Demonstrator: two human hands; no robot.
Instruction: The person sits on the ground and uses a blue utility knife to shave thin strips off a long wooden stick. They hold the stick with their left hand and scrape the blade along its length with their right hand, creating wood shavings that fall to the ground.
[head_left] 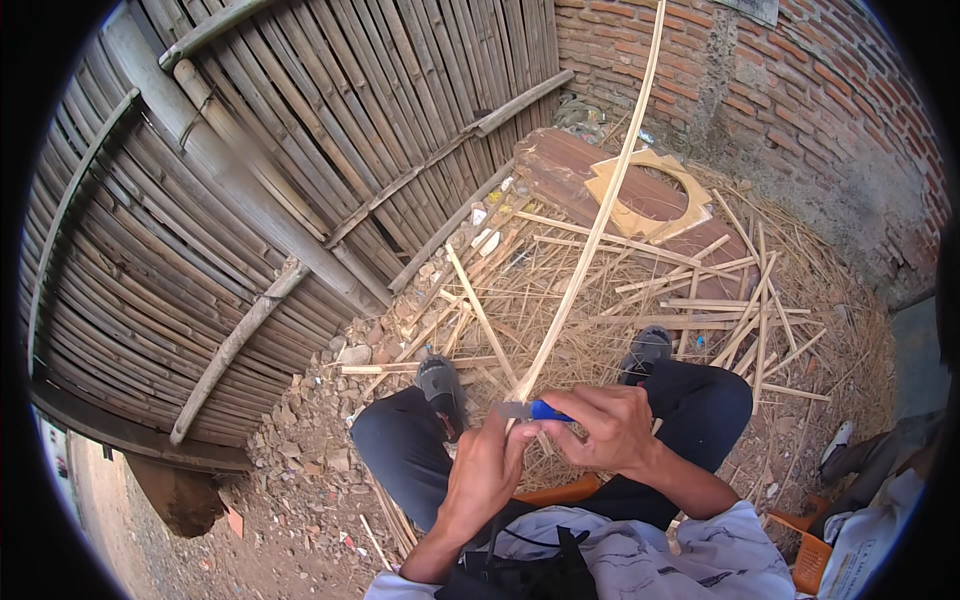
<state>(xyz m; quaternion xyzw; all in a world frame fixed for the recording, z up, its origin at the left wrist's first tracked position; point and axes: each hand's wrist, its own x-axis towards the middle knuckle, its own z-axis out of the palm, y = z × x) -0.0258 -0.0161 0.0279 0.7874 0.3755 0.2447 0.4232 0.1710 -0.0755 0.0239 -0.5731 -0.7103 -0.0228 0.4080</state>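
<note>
A long, thin bamboo strip [600,215], pale yellow and slightly bowed, rises from the hands up past the brick wall [800,90]. The left hand [485,470] grips its lower end. The right hand [610,425] is closed around a knife [535,410] with a blue handle, its blade against the strip. Bamboo offcuts [720,300] litter the ground beyond the knees.

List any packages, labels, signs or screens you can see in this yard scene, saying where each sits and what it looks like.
Sign or plaque: top edge, on the brick wall; pale rectangle, mostly cut off.
White sack: lower right corner, beside an orange crate; crumpled, with dark print too small to make out.
No screens are in view.
</note>
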